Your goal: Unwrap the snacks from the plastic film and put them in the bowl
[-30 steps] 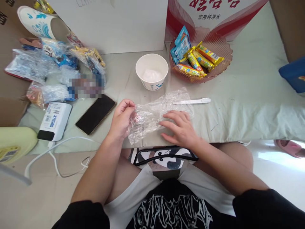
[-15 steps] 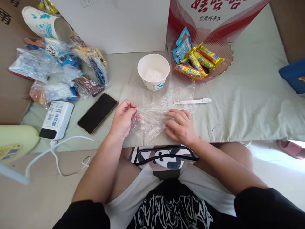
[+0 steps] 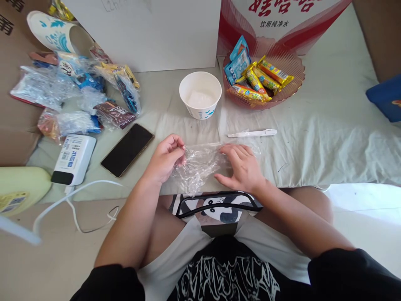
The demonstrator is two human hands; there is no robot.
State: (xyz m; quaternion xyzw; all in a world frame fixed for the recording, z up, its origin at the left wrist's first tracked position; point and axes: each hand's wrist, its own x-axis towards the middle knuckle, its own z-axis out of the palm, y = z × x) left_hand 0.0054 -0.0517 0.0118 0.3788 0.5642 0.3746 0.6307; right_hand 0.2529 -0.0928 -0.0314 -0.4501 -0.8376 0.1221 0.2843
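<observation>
Crinkled clear plastic film (image 3: 200,164) lies spread on the cloth near the front edge, between my two hands. My left hand (image 3: 167,159) pinches its left edge between thumb and fingers. Laid on the film's right part, my right hand (image 3: 242,168) is open, with the thumb held apart from the fingers. Just beyond that hand, a white utility knife (image 3: 252,133) rests on its side. A white paper bowl (image 3: 200,97) with blue leaf marks stands upright behind the film; something pale is at its bottom.
Behind on the right, a pinkish ribbed bowl (image 3: 297,83) holds yellow snack packets (image 3: 257,81) and a blue pouch (image 3: 238,67). On the left are a phone (image 3: 128,149), a white power bank (image 3: 77,156) with a cable, and several wrapped packets (image 3: 114,113). Boxes (image 3: 175,37) stand at the back.
The film has been drawn toward me and no longer reaches past the utility knife as far. My right hand's thumb has spread from its fingers. The left hand keeps its pinch.
</observation>
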